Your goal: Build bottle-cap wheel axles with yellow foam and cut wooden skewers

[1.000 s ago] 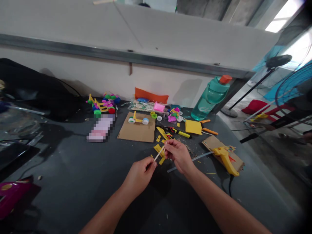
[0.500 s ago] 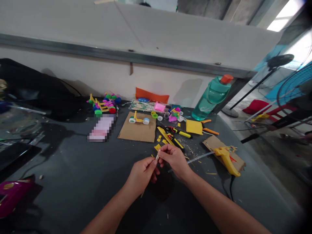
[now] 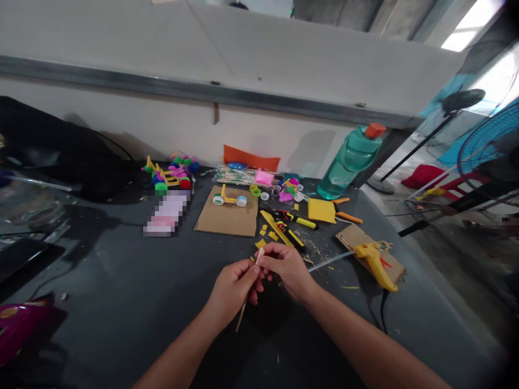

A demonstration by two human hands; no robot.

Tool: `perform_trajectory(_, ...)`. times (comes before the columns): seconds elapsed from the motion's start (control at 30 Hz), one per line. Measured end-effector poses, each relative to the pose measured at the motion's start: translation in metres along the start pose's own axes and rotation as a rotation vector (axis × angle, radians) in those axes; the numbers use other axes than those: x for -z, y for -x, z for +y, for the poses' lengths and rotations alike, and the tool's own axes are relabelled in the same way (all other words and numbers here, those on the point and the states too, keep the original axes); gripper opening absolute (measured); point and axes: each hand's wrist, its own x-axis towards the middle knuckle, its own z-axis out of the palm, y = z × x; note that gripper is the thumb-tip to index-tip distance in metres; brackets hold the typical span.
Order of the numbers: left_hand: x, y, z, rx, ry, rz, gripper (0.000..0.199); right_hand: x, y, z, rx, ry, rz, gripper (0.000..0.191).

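Both my hands hold a thin wooden stick (image 3: 252,278) above the dark tabletop (image 3: 121,281). It slants down, its lower end jutting below my left hand (image 3: 235,289), while my right hand (image 3: 286,272) pinches it near the upper end. Just beyond my fingers lie small yellow foam scraps (image 3: 261,243) and a yellow-and-black box cutter (image 3: 281,228). To the right of my right hand, a yellow hot glue gun (image 3: 375,267) rests on a cardboard piece (image 3: 352,236), with a glue stick (image 3: 330,261) pointing toward my hand.
A cardboard sheet (image 3: 226,219) carries a small toy car (image 3: 230,199). Behind lie colourful toy parts (image 3: 168,177), bagged wooden sticks (image 3: 237,175), yellow foam (image 3: 321,210), orange-handled scissors (image 3: 346,217) and a teal bottle (image 3: 348,165). A pedestal fan (image 3: 486,146) stands right.
The stick has swung from nearly level to a steep slant, and its lower end now shows below my left hand. My hands have moved closer together.
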Motion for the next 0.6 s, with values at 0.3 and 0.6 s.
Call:
perform_trajectory(0.3,0.0018,0.0012,-0.0012,-0.010,-0.091,0.007,0.031,0.0017,-0.0008,0.0016,0.034,0.062,0.060,0.013)
perform_trajectory(0.6,0.0023,0.0016,0.0018,-0.005,-0.136,0.002,0.030,0.0008,0.0006,-0.0015,0.050,0.078,0.080,0.017)
